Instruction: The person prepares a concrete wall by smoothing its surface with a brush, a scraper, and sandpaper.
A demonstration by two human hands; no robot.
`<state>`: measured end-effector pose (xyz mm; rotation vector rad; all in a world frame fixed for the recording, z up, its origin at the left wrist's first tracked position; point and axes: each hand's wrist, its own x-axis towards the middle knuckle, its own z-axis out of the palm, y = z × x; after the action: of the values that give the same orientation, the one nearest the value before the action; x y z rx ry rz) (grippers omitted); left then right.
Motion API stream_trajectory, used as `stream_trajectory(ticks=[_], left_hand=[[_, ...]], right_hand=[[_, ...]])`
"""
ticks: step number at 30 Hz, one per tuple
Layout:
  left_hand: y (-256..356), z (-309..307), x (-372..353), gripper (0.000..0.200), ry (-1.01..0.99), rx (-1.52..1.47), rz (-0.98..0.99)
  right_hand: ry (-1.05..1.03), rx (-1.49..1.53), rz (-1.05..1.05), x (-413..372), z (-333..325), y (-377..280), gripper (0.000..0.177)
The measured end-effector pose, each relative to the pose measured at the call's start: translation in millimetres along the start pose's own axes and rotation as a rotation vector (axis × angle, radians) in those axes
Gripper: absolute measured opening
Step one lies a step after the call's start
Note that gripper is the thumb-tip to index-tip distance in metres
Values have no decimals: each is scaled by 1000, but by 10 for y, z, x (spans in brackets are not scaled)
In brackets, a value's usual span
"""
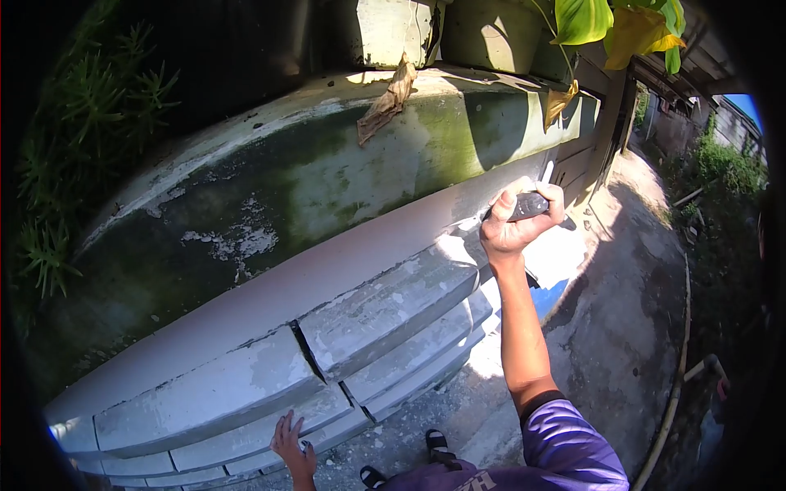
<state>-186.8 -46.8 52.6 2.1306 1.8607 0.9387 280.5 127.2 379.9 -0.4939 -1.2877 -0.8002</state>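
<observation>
My right hand (509, 236) is raised at the far end of the wall, its fingers wrapped round the black handle of a tool (530, 205). The tool's working end is hidden, and a thin white tip shows above my knuckles. Close beside that hand runs a smooth pale band (360, 274) under the mossy ledge. My left hand (289, 446) is low at the left, fingers spread and holding nothing, overlapping the lower rows of grey blocks (237, 380).
A mossy, peeling ledge (327, 176) carries pots (397, 33) and a dry leaf (389, 102). Bright white and blue surfaces (550, 299) lie below my right forearm. A concrete path (622, 303) and a pipe (675, 385) run along the right. My sandalled feet (436, 442) stand near the blocks.
</observation>
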Motion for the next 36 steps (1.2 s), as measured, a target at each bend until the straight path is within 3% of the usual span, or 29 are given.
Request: stream_trajectory(ticks=[2,3,7,11,15,19,22,24,25,28,30,34,36], left_hand=[[15,-18,12,67,-1,0,-1],[15,-34,-7,68,-13,-1,-6],[-19,-23,-13,68,-10,-21,0],[21,-38,11,68,-7,-13,1],[0,3,-3,68,9,14,15],[12,-22,-9,69,-6,17,23],[33,-62,-12,71,7,4,52],[7,-90,-20,72,1,-5,75],[-23,-96,-24,73,-15,-8,89],[-88,-119,-26,76,-58,-11,110],[-109,-147,-25,79,-90,-5,122],[-140,-226,-15,86,-149,15,157],[-123,-269,-20,87,-164,3,168]], right_hand=[[-190,-121,69,-130,120,20,60],[-183,-91,193,-175,78,55,62],[-335,-62,147,-106,-211,-24,71],[-338,-71,582,-216,-632,-230,74],[-328,2,579,-293,-941,-249,70],[-252,-27,734,-145,-1278,-438,67],[-240,-349,608,-8,-1590,-512,60],[-337,-468,495,-92,-1886,-477,59],[-244,-447,613,-93,-1921,-618,57],[-243,-613,571,-523,-2252,-826,57],[-218,-652,651,-912,-2434,-1167,55],[9,-645,1249,-1833,-2820,-2148,54],[37,-960,991,-2784,-3271,-2534,54]])
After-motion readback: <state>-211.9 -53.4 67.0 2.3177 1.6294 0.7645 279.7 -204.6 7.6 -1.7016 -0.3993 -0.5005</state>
